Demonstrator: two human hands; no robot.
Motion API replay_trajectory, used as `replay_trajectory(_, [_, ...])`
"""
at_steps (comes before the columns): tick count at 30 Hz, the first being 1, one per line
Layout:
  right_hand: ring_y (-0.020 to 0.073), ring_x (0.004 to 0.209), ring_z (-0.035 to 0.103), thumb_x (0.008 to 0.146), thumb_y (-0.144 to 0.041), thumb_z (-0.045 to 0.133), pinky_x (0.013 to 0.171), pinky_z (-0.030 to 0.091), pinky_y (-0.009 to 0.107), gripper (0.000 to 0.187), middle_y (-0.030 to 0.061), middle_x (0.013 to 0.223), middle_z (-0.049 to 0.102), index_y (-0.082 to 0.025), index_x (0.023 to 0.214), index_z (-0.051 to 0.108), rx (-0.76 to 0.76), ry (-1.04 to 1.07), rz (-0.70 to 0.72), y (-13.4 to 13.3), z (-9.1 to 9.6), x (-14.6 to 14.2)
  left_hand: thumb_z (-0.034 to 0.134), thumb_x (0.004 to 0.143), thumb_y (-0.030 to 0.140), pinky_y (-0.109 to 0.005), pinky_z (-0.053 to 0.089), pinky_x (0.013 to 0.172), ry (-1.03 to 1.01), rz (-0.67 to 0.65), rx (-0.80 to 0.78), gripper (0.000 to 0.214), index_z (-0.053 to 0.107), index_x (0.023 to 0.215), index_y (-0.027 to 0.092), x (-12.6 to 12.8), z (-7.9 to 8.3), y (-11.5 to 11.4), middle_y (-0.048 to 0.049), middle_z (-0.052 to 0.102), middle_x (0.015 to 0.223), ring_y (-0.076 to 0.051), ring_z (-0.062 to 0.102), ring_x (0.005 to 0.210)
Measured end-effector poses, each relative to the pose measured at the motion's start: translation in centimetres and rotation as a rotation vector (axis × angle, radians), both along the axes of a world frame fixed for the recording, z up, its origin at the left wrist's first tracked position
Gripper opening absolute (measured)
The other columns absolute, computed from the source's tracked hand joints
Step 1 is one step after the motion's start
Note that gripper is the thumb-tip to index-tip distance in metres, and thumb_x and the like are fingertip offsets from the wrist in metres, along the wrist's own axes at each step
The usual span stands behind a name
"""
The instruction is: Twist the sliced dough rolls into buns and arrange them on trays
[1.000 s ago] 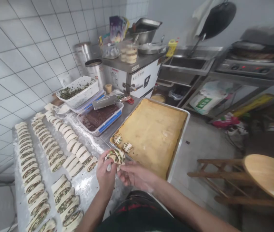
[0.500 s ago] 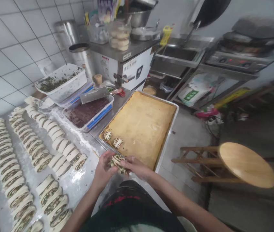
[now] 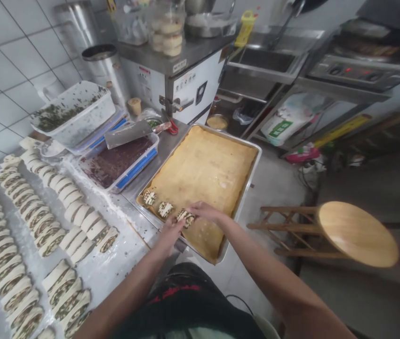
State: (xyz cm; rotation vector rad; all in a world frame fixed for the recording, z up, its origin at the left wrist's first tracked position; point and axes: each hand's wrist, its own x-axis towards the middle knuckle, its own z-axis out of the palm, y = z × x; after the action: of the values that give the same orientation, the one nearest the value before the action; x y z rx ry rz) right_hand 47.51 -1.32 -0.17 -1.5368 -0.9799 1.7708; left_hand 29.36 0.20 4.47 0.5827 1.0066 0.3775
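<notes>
A: Hands' state, asap?
B: Left hand (image 3: 172,230) part-closed, fingers curled at nr-L side of a filled roll (image 3: 186,218); right hand (image 3: 205,210) part-closed too, fingertips laid on its R side. Roll's held btwn both.
A: Where, rel. to tray (image 3: 256,162)?
B: Just inside tray's nr edge, approx. midway along. Contact w/ liner (image 3: 214,174) can't be told.
A: Anything alongside?
B: Two more rolls (image 3: 165,209) are lined up along same tray edge, L of the held one, apart from each other.
A: L of tray?
B: Floured counter (image 3: 125,254), w/ rows of sliced rolls (image 3: 37,214) set out. Nr tray's far-L side, clear tub (image 3: 138,170) w/ dark paste (image 3: 111,162); cleaver (image 3: 125,135) is laid over its far side. Farther L, white tub (image 3: 83,125) w/ chopped greens (image 3: 57,117).
A: Else?
B: Wooden stool (image 3: 357,233) is seen R of tray, well apart; white-fronted cabinet (image 3: 188,92) beyond tray.
</notes>
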Motion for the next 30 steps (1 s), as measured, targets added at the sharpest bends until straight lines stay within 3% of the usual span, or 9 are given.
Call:
replay_trajectory(2, [0.0123, 0.057, 0.056, 0.068, -0.056, 0.059, 0.054, 0.046, 0.023, 0.048, 0.0039, 0.068, 0.063, -0.01, 0.081, 0.065, -0.001, -0.075, 0.099, 0.7, -1.5, 0.5, 0.069, 0.064, 0.031, -0.026, 0.044, 0.078, 0.031, -0.016, -0.026, 0.046, 0.052, 0.105, 0.019, -0.3, 0.6, 0.3, -0.0064, 0.064, 0.096, -0.016, 0.06, 0.087])
replay_trajectory(5, [0.0131, 0.054, 0.054, 0.07, -0.052, 0.058, 0.051, 0.045, 0.024, 0.042, 0.003, 0.06, 0.061, -0.011, 0.072, 0.064, 0.122, -0.27, 0.177, 1.3, -2.8, 0.7, 0.071, 0.061, 0.024, -0.026, 0.044, 0.081, 0.071, 0.071, -0.058, 0.045, 0.053, 0.102, 0.021, -1.6, 1.7, 0.9, -0.004, 0.063, 0.092, -0.017, 0.059, 0.091])
replay_trajectory(8, [0.0149, 0.064, 0.056, 0.07, -0.042, 0.06, 0.059, 0.045, 0.024, 0.029, 0.0031, 0.069, 0.064, -0.013, 0.075, 0.065, 0.217, -0.406, 0.15, 1.1, -2.7, 0.4, 0.072, 0.059, 0.024, -0.031, 0.044, 0.086, 0.058, 0.123, -0.054, 0.045, 0.054, 0.1, 0.019, -4.1, 2.6, 1.9, -0.0075, 0.062, 0.099, -0.021, 0.059, 0.094])
replay_trajectory(11, [0.0165, 0.068, 0.057, 0.077, -0.034, 0.051, 0.067, 0.044, 0.027, 0.025, 0.0044, 0.072, 0.064, -0.014, 0.076, 0.065, 0.226, -0.584, 0.096, 0.3, -1.7, -0.7, 0.071, 0.062, 0.031, -0.036, 0.042, 0.091, 0.054, 0.14, -0.008, 0.042, 0.056, 0.099, 0.017, -7.5, 2.7, 2.7, -0.0111, 0.059, 0.111, -0.024, 0.057, 0.1])
replay_trajectory(13, [0.0189, 0.073, 0.058, 0.08, -0.034, 0.046, 0.072, 0.043, 0.03, 0.028, 0.0076, 0.077, 0.064, -0.013, 0.081, 0.065, 0.214, -0.688, 0.053, -0.4, -1.2, -2.2, 0.07, 0.064, 0.033, -0.038, 0.04, 0.093, 0.094, 0.177, 0.0, 0.042, 0.056, 0.099, 0.016, -10.0, 2.1, 2.9, -0.0113, 0.058, 0.112, -0.024, 0.057, 0.101])
replay_trajectory(17, [0.0264, 0.093, 0.054, 0.068, -0.037, 0.062, 0.081, 0.04, 0.033, 0.046, 0.0147, 0.102, 0.058, -0.011, 0.106, 0.057, 0.195, -0.868, 0.009, -1.3, -0.6, -5.5, 0.069, 0.065, 0.032, -0.038, 0.041, 0.092, 0.195, 0.306, 0.013, 0.039, 0.057, 0.098, 0.016, -14.4, 0.4, 2.7, -0.0103, 0.06, 0.108, -0.024, 0.059, 0.098])
replay_trajectory(23, [0.0238, 0.089, 0.055, 0.071, -0.032, 0.058, 0.08, 0.042, 0.032, 0.042, 0.0133, 0.098, 0.058, -0.011, 0.107, 0.056, 0.196, -0.931, 0.149, -1.5, -0.4, -7.1, 0.069, 0.064, 0.029, -0.035, 0.047, 0.083, 0.299, 0.451, 0.002, 0.035, 0.059, 0.095, 0.016, -20.5, -2.2, 2.0, -0.0105, 0.06, 0.107, -0.021, 0.06, 0.093])
replay_trajectory(27, [0.0265, 0.104, 0.048, 0.072, -0.036, 0.057, 0.089, 0.039, 0.037, 0.045, 0.0144, 0.111, 0.052, -0.013, 0.11, 0.054, 0.338, -1.05, 0.09, -1.2, 0.6, -8.1, 0.067, 0.061, 0.026, -0.026, 0.047, 0.07, 0.572, 0.645, 0.156, 0.029, 0.058, 0.086, 0.016, -24.3, -3.9, 2.1, -0.003, 0.061, 0.085, -0.013, 0.059, 0.075])
replay_trajectory(30, [0.0252, 0.11, 0.045, 0.077, -0.037, 0.052, 0.095, 0.036, 0.039, 0.043, 0.0122, 0.117, 0.05, -0.016, 0.114, 0.052, 0.528, -0.988, -0.035, 0.3, 1.9, -10.7, 0.065, 0.06, 0.033, -0.023, 0.043, 0.059, 0.676, 0.669, 0.247, 0.025, 0.056, 0.073, 0.015, -26.4, -4.7, 3.1, 0.0021, 0.055, 0.062, -0.011, 0.054, 0.059])
